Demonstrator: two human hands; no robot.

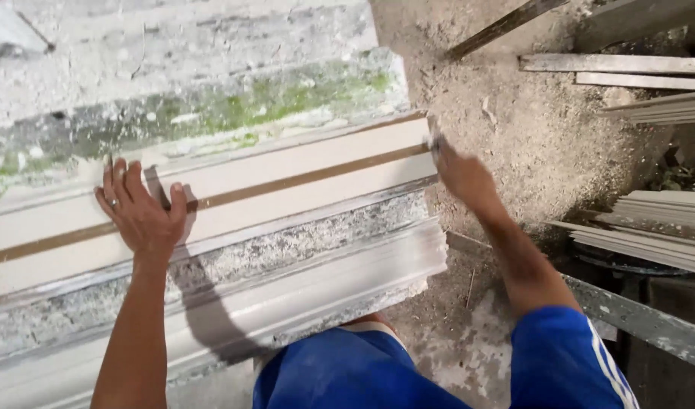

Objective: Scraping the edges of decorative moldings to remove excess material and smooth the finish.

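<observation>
A long white moulding [287, 182] with a brown stripe along it lies on a rough, plaster-crusted bench [302, 242]. My left hand [139, 212] rests flat on the moulding's top with fingers spread and a ring on one finger. At the moulding's right end, my right hand [461, 178] is closed around a small dark tool [436, 144] whose tip touches the end face. The tool's shape is mostly hidden by the hand.
Behind the bench runs a concrete ledge with green moss [234, 106]. Stacks of white moulded strips [650, 227] and planks [627, 72] lie at the right over a dusty floor [544, 144]. A metal bar [643, 318] crosses at lower right. My blue shorts [347, 371] fill the bottom.
</observation>
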